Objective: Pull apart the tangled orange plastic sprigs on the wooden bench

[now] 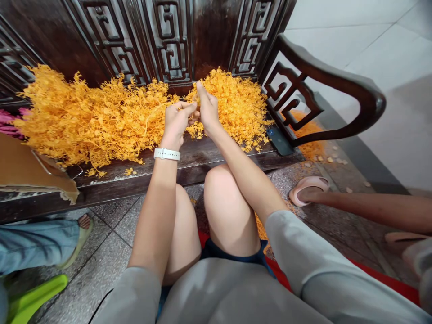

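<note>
Two heaps of orange artificial sprigs lie on a dark wooden bench: a long left pile (91, 117) and a rounder right pile (236, 105). My left hand (177, 121), with a pale watch band (167, 154) on its wrist, is closed in a pinch in front of the gap between the piles. My right hand (208, 108) meets it there, its fingers curled and the thumb side up. Bits of orange sprig show between the fingers of both hands; the fingertips partly hide the piece. A thin orange stem (151, 110) runs leftward near my left hand.
A phone (280, 140) lies on the bench (216, 155) beside its curved armrest (337, 85). At left are a cardboard box (30, 166), pink material (11, 123) and a green plastic object (37, 297). Other people's feet (308, 189) flank me. More orange pieces (307, 135) lie beyond the armrest.
</note>
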Demonstrator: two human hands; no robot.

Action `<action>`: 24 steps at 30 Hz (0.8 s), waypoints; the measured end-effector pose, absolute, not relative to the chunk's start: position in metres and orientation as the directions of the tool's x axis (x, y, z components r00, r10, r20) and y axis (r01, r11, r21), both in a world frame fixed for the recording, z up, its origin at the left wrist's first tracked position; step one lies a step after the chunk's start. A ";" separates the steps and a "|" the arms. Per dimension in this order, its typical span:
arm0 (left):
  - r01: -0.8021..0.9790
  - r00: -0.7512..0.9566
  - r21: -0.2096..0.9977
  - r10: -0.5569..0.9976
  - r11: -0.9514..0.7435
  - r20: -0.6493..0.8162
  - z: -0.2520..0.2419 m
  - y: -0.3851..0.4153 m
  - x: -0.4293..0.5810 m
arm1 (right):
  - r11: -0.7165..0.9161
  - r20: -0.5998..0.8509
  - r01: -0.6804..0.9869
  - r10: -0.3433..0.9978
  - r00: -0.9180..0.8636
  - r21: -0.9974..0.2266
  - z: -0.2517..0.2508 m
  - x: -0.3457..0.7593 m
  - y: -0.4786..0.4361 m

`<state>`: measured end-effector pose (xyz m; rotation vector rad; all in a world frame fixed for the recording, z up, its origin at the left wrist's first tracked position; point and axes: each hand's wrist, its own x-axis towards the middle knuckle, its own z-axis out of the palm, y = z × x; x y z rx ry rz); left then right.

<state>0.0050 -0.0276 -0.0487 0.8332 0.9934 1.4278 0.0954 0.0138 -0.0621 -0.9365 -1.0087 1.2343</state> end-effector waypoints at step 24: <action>-0.689 0.066 0.710 0.988 0.147 -0.140 -0.034 -0.035 0.011 | -0.067 -0.064 -0.430 0.998 -0.022 -0.900 -0.034 0.090 -0.006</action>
